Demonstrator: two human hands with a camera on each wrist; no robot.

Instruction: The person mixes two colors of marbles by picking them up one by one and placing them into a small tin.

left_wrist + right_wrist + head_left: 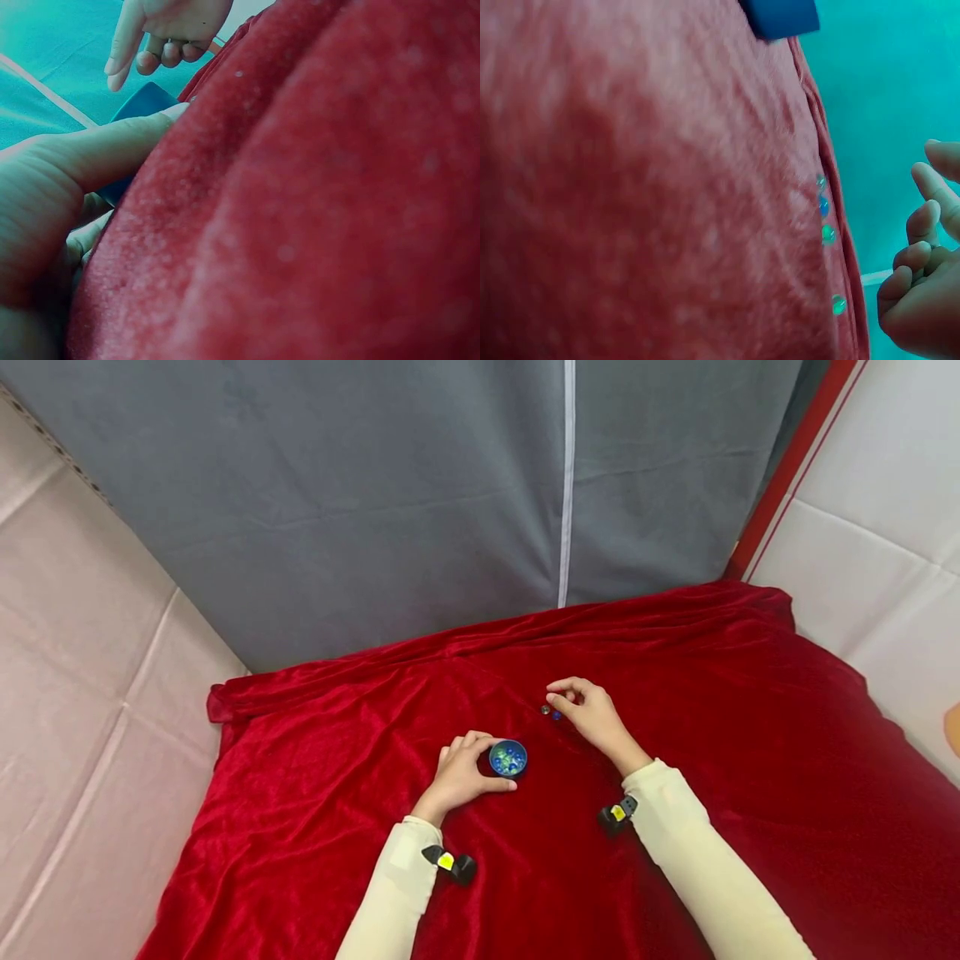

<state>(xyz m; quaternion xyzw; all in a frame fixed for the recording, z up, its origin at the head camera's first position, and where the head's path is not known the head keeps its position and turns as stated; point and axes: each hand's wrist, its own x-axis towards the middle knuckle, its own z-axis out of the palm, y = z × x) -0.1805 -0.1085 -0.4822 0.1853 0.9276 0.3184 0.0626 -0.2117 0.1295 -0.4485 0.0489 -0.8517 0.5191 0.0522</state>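
A small blue bowl (508, 759) with several blue and green marbles in it stands on the red cloth. My left hand (463, 774) holds it from the left, index finger behind and thumb in front. The left wrist view shows the thumb (124, 146) against the bowl's blue side. My right hand (592, 714) hovers over the cloth, thumb and index finger extended, other fingers curled. No object shows between its fingertips. A clear marble (545, 710) and a blue marble (557, 715) lie just below it. The right wrist view also shows green marbles (829, 235) on the cloth.
Rumpled red velvet cloth (337, 827) covers the table. A grey curtain (375, 510) hangs behind it. White panels stand at the left (90, 693) and right (885, 552). Black wrist cameras are strapped over both sleeves.
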